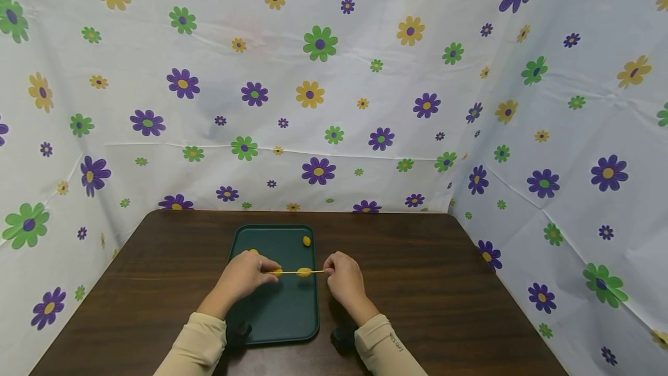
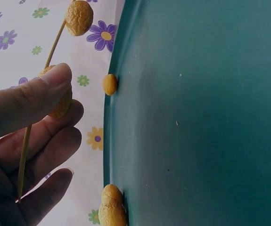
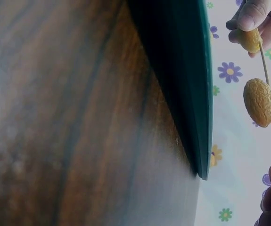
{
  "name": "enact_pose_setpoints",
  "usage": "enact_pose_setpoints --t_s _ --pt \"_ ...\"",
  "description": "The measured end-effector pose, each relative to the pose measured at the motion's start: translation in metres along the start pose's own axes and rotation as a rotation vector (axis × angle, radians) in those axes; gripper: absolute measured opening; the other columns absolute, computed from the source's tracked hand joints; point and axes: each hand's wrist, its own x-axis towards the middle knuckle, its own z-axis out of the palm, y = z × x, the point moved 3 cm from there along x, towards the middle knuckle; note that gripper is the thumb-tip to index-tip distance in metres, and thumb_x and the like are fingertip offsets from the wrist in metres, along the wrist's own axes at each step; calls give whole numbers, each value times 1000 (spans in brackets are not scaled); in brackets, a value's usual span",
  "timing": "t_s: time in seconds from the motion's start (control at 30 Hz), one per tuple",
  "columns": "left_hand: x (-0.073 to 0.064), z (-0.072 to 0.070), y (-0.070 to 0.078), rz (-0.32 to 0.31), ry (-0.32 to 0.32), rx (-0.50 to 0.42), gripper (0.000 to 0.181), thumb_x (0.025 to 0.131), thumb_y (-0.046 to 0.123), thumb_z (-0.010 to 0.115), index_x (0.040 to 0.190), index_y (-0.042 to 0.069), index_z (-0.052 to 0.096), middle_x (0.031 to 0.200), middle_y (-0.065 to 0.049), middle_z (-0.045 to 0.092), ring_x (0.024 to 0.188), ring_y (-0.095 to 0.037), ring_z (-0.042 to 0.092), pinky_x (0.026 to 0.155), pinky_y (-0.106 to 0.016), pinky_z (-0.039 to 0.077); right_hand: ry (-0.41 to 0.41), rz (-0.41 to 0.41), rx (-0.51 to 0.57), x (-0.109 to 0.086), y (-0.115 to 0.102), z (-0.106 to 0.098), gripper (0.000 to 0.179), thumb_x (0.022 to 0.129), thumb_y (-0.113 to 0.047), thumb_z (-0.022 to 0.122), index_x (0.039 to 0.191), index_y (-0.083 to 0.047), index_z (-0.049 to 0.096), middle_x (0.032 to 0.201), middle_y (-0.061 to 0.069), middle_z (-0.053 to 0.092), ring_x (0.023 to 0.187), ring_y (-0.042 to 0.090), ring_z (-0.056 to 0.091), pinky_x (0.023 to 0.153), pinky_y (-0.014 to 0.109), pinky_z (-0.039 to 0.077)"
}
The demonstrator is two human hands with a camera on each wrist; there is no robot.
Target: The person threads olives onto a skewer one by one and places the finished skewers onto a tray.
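Observation:
A thin wooden skewer (image 1: 317,271) spans between the two hands above the green tray (image 1: 276,312). The left hand (image 1: 242,280) pinches a yellow oval fruit (image 2: 61,104) between thumb and fingers; the skewer runs through or along it, its pointed end showing below in the left wrist view. Farther along the skewer sits a second wrinkled yellow fruit (image 3: 258,102), apart from both hands. At the tray's right edge the right hand (image 1: 344,280) grips the skewer's other end with thumb and fingers.
One loose yellow fruit (image 1: 306,241) lies at the tray's far right corner. More fruit (image 2: 112,212) lies near the tray's far side, partly behind the left hand in the head view. The brown table (image 1: 428,295) surrounds the tray; a flowered cloth (image 1: 365,120) hangs behind.

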Motion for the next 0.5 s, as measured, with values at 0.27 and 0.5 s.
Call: enact_pose_setpoints --t_s 0.27,0.5 --pt "0 1 3 20 -8 -18 16 82 18 85 98 19 83 88 10 76 79 -7 66 74 -33 57 2 3 -5 0 2 3 25 80 8 73 73 -15 65 77 -4 60 71 15 56 68 34 50" --pt "0 3 4 15 -9 -26 17 82 18 85 99 19 83 89 10 76 80 -7 67 74 -34 58 4 5 13 -1 1 4 27 79 9 74 73 -15 64 76 -6 58 70 12 54 66 31 48"
